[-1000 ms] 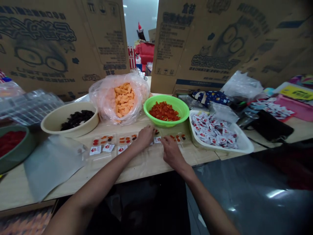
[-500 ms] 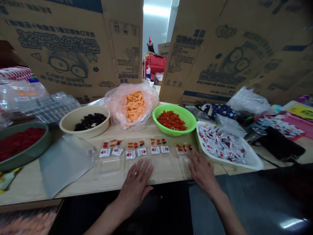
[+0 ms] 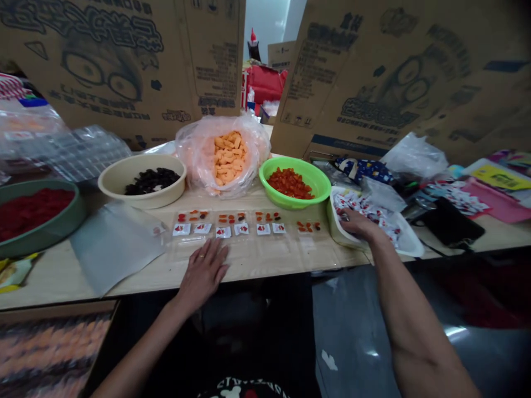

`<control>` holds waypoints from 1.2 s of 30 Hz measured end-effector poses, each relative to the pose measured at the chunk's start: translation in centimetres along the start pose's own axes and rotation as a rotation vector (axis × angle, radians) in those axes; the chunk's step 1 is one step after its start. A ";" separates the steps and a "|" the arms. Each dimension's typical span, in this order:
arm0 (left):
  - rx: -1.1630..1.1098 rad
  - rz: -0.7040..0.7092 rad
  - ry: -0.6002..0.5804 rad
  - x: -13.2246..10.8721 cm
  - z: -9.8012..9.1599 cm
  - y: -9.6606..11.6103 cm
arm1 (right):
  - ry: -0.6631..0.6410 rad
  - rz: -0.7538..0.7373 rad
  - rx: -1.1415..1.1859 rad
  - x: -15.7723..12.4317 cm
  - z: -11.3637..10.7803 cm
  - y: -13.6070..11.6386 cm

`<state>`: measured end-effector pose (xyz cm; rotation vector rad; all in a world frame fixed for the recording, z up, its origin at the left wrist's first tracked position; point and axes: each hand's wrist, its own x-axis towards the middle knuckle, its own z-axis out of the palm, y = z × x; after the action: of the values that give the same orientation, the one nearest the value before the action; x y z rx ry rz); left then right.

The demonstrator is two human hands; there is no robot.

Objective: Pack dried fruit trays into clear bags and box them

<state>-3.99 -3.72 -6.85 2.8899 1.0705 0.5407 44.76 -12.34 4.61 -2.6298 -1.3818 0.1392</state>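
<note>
My left hand [image 3: 203, 272] lies flat with fingers spread on the near part of a row of clear plastic trays [image 3: 249, 243] on the wooden table. The trays' far cells hold small red and orange sweets and white sachets. My right hand [image 3: 355, 222] reaches into the white basin [image 3: 409, 249] of white and red sachets at the right. Its fingers are curled among the sachets; whether it grips one is hidden.
Behind the trays stand a cream bowl of dark fruit [image 3: 143, 181], a plastic bag of orange pieces [image 3: 226, 155] and a green bowl of red pieces [image 3: 293, 182]. A dark green bowl [image 3: 35, 213] sits left, a grey sheet [image 3: 114, 243] beside it. Cardboard boxes [image 3: 373, 72] wall the back.
My right hand has moved from the trays' right end up into the white basin of sachets. My left hand slid left along the near edge of the trays, still flat.
</note>
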 end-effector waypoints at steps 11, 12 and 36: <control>-0.094 0.045 0.128 0.3 -0.1 0.7 | 0.503 0.126 0.119 -1.1 0.0 0.3; -0.123 0.056 0.136 0.8 -0.3 1.5 | 0.564 0.055 0.190 -1.9 0.4 -0.5; -0.393 0.106 -0.478 13.9 0.8 14.8 | 0.014 -0.369 0.044 -10.4 7.8 -5.0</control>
<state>15.45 -6.14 -1.27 2.5397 0.6579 0.0372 33.55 -17.31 -2.02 -2.2871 -1.8040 0.1003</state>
